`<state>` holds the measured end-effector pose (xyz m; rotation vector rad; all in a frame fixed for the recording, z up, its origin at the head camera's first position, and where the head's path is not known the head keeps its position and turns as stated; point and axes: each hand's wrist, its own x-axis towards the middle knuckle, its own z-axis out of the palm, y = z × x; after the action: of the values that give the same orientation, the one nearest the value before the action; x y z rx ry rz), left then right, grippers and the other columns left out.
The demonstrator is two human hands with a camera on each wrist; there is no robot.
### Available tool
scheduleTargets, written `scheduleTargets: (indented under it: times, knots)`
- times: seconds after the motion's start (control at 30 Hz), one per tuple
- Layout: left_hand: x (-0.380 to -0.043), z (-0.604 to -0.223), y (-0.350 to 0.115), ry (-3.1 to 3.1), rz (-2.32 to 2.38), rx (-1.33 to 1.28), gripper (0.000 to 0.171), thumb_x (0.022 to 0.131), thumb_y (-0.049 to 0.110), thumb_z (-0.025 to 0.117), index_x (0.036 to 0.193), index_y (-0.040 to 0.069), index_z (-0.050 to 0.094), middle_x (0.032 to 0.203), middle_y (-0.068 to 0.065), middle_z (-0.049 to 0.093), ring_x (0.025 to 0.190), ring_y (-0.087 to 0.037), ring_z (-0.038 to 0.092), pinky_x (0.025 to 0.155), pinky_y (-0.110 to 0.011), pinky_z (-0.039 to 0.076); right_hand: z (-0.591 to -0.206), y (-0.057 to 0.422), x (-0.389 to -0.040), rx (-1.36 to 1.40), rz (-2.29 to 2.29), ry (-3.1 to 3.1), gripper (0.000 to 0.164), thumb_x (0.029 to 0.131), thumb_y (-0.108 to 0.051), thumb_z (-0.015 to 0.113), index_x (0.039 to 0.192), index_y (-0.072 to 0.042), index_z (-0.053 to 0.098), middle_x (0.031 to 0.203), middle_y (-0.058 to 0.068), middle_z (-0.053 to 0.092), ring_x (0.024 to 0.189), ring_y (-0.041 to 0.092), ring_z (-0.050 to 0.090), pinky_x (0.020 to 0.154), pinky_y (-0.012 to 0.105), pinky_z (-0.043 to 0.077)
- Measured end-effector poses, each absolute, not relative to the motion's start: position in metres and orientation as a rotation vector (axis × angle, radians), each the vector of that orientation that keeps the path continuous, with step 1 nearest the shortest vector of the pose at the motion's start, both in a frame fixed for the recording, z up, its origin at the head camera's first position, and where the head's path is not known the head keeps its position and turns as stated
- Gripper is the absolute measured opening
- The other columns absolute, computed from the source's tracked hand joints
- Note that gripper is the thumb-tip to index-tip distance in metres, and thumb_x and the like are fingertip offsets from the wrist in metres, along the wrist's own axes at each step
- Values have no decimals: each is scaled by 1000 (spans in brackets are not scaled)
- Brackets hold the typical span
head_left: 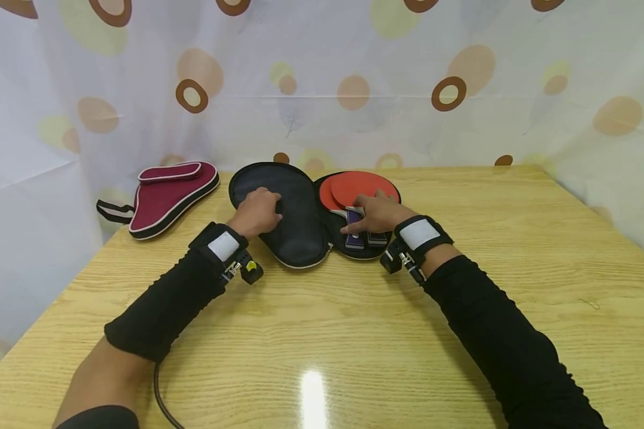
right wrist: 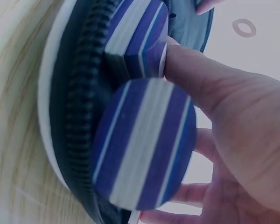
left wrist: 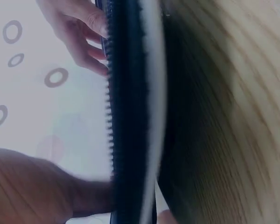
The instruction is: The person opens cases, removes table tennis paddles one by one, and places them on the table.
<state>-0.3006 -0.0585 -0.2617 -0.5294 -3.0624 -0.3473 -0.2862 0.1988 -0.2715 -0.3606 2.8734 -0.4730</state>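
No legible text, brands, or numbers

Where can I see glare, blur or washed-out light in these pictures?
Head view: a white glare streak on the glossy, pale wooden table, at bottom centre; left wrist view: the pale-trimmed black fabric case blurred across the middle, close to the lens; right wrist view: the nearer purple-and-white striped, rounded paddle handle fairly clear, the white patterned curtain behind washed out.

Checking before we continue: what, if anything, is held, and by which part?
The left hand seems to hold the black case's lid by its left edge. The right hand has its thumb at the left paddle's handle; whether it grips is unclear.
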Motion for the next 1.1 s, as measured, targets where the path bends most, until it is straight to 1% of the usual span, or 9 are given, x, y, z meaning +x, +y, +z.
scheduleTargets:
  times: [0.1, 0.23, 0.37, 0.53, 0.63, 0.7, 0.8, 1.03, 1.1]
  knots:
    - [-303, -264, -56, -3113, -370, -637, 65, 98, 27, 69, 148, -7, 44, 150, -28, 45, 143, -42, 37, 116, -52, 32, -271, 200, -285, -384, -478, 2869, 76, 94, -46, 69, 149, -1, 43, 144, 26, 43, 130, 40, 37, 105, 56, 36]
    - [-308, -264, -48, -3214, -304, -704, 86, 91, 43, 74, 155, 1, 35, 157, -24, 37, 150, -41, 23, 120, -54, 20, -271, 201, -286, -397, -470, 2866, 77, 94, -46, 69, 149, -1, 41, 146, 24, 42, 132, 40, 38, 106, 55, 38]
    - [-313, -269, -39, -3299, -216, -699, 99, 87, 51, 75, 161, 12, 23, 162, -28, 20, 148, -54, 13, 116, -65, 18, -271, 202, -284, -405, -432, 2867, 74, 97, -45, 65, 150, -1, 41, 147, 26, 41, 134, 41, 38, 107, 56, 39]
    - [-311, -274, -35, -3364, -237, -600, 104, 86, 52, 75, 163, 20, 13, 162, -34, -2, 141, -66, 5, 108, -74, 23, -267, 203, -274, -413, -335, 2907, 56, 104, -30, 55, 148, 3, 44, 146, 28, 47, 141, 47, 32, 114, 61, 27]
    - [-308, -273, -35, -3374, -251, -551, 105, 87, 52, 75, 163, 22, 10, 163, -32, -6, 142, -64, 3, 104, -77, 24, -264, 202, -268, -319, -374, 2924, 54, 103, -24, 56, 146, 7, 44, 129, 30, 58, 123, 45, 52, 102, 54, 43]
    - [-307, -271, -35, -3366, -241, -535, 105, 86, 52, 75, 163, 22, 10, 163, -32, -5, 143, -63, 4, 103, -78, 24, -262, 202, -265, -238, -449, 2913, 55, 101, -22, 59, 145, 8, 42, 106, 26, 64, 92, 36, 64, 79, 43, 54]
    - [-307, -268, -34, -3361, -234, -529, 106, 86, 53, 75, 163, 22, 10, 163, -32, -5, 143, -63, 5, 103, -79, 23, -262, 201, -265, -202, -503, 2911, 53, 98, -19, 63, 140, 7, 45, 77, 11, 58, 54, 20, 55, 52, 32, 47]
    - [-305, -270, -31, -3391, -233, -556, 106, 86, 53, 74, 163, 23, 8, 163, -32, -7, 142, -64, 5, 105, -78, 23, -264, 214, -268, -319, -470, 3010, 31, 92, -18, 67, 111, 4, 56, 81, 10, 53, 70, 23, 53, 62, 34, 42]
    - [-304, -271, -32, -3388, -227, -554, 105, 86, 53, 74, 163, 22, 9, 163, -32, -6, 142, -64, 5, 104, -78, 23, -260, 223, -267, -357, -490, 3048, 30, 92, -18, 67, 111, 4, 58, 85, 13, 56, 74, 27, 54, 64, 37, 42]
